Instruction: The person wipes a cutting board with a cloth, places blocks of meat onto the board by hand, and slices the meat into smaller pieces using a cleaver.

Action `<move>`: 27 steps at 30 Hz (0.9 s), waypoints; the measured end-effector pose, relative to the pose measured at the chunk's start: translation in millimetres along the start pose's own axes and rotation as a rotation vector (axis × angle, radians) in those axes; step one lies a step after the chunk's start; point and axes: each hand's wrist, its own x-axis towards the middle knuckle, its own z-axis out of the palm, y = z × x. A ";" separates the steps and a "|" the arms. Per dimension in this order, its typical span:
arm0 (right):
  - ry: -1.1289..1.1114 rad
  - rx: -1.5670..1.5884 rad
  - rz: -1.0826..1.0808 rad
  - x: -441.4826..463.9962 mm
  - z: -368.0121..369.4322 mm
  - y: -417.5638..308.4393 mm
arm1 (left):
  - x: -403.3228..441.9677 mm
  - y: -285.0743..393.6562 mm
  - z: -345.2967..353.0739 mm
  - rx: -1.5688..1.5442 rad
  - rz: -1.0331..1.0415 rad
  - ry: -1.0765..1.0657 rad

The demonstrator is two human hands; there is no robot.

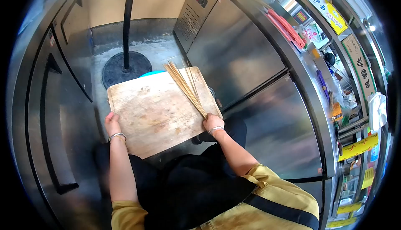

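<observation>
A worn wooden cutting board (154, 108) with dark stains is in front of me, above my lap. My left hand (112, 123) grips its left edge, with the fingers partly hidden by the board. At the right edge, my right hand (213, 122) is closed around the lower ends of a bundle of thin bamboo skewers (184, 85). The skewers fan out across the board's upper right part and past its far edge. Whether the right fingers also hold the board's edge is hard to see. A bit of something blue (151, 74) shows behind the board.
A fan stand with a round black base (127, 69) is on the floor ahead. Stainless steel cabinets stand close on the left (67, 117) and right (271, 117). The right counter holds red packages (288, 28), a purple object (322, 83) and boxes.
</observation>
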 end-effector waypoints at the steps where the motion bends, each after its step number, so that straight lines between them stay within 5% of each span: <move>1: 0.013 -0.046 -0.013 2.3 1.1 -1.3 | -2.0 1.6 0.4 0.017 0.005 0.004; 5: 0.008 -0.223 -0.036 14.6 -24.9 28.8 | -26.1 -25.6 28.5 -0.031 -0.044 0.011; 21: -0.017 -0.116 -0.087 16.8 5.0 2.1 | 1.3 -7.5 3.2 -0.065 0.033 0.038; 27: -0.196 0.738 0.073 8.2 18.2 -0.1 | -2.3 1.3 5.3 -0.066 0.017 -0.019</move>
